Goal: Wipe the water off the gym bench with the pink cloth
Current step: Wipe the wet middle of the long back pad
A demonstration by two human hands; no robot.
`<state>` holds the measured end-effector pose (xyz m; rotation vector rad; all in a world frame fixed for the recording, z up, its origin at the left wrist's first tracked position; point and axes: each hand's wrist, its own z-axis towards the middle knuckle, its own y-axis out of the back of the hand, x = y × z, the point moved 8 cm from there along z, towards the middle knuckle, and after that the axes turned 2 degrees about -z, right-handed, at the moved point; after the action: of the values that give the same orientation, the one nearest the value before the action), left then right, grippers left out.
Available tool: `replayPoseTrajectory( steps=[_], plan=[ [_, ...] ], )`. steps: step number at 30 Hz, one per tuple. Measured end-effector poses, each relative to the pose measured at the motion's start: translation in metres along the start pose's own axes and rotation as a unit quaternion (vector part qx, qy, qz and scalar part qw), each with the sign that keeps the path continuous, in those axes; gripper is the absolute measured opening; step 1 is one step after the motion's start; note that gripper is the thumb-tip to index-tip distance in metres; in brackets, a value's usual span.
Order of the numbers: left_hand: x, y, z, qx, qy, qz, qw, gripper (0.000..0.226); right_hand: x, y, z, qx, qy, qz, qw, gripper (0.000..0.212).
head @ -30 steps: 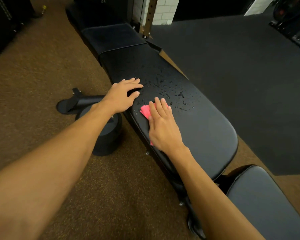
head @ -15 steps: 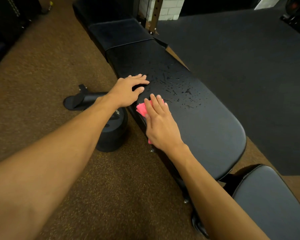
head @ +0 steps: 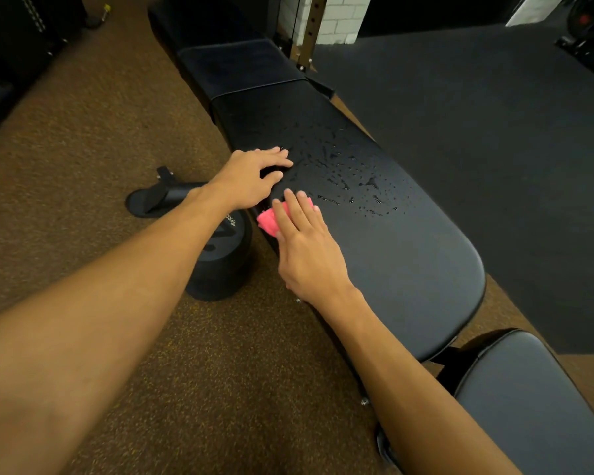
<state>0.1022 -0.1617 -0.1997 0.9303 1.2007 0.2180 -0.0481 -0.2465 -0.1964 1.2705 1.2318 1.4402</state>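
A long black gym bench [head: 408,255] runs from the lower right to the upper middle of the head view. Water drops [head: 354,180] are scattered over its middle. My right hand [head: 306,248] lies flat with straight fingers on the pink cloth [head: 268,221], pressing it onto the bench's left edge just short of the drops. Most of the cloth is hidden under the hand. My left hand [head: 251,176] rests on the bench's left edge a little farther along, fingers spread and lightly bent, holding nothing.
A black weight plate [head: 220,265] and a black bench foot [head: 158,197] lie on the brown floor left of the bench. A second black pad [head: 528,399] is at the lower right. A rack upright [head: 309,32] stands behind the bench; dark rubber flooring [head: 494,132] lies to the right.
My right hand has slid the pink cloth slightly left, toward the bench's edge and my left hand. The left hand has stayed in place on the bench.
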Motion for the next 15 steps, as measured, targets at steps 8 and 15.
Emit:
replayPoseTrajectory(
  steps=[8,15],
  plan=[
    [-0.009,-0.011,-0.004,-0.059,0.010,0.028,0.998,0.040,-0.062,0.010,-0.070,-0.013,-0.073,0.078,0.994,0.055],
    [-0.013,-0.018,0.025,-0.024,0.009,0.069,0.997,0.048,-0.093,0.019,0.004,-0.031,-0.147,0.057,0.987,0.057]
  ],
)
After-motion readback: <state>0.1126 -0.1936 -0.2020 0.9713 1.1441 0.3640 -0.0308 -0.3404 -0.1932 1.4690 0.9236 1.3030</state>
